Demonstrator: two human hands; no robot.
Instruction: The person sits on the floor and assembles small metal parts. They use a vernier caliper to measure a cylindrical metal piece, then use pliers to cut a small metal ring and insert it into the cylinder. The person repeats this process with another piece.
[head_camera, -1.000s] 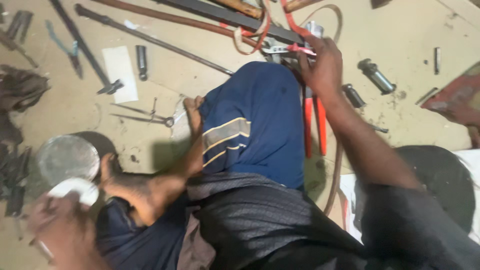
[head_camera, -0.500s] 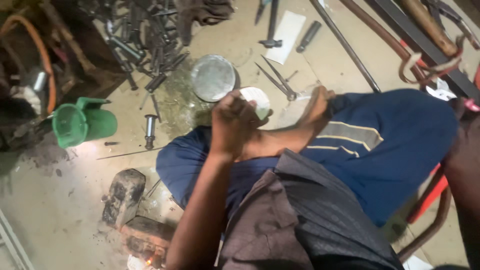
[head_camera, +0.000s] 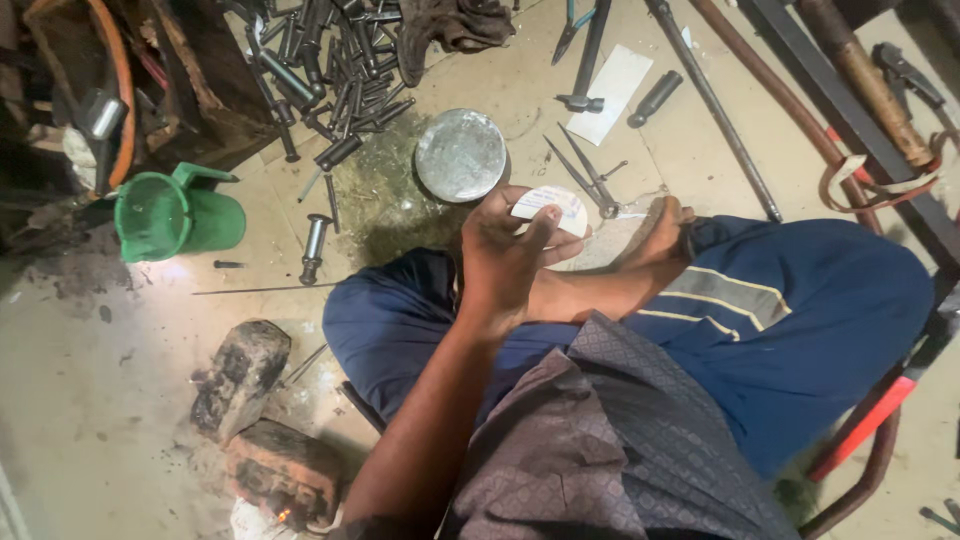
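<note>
My left hand (head_camera: 505, 260) is raised over my crossed legs and grips a small round white container (head_camera: 552, 208) between thumb and fingers. Just beyond it a round silver metal tin (head_camera: 460, 155) lies flat on the floor. I sit on the floor in blue trousers (head_camera: 800, 320), and my bare foot (head_camera: 655, 240) rests beside the hand. My right hand is out of view.
A green plastic jug (head_camera: 175, 215) stands at the left. Several dark bolts (head_camera: 320, 60) are piled at the back. Scissors (head_camera: 590, 180) and long rods (head_camera: 710, 100) lie behind my foot. Two bricks (head_camera: 260, 420) with a small ember sit at lower left. Red-handled tool (head_camera: 865, 415) at right.
The view has swung left, from the rods and red tool to the bolts and jug. My left hand has risen with the white container. My right hand has left the view.
</note>
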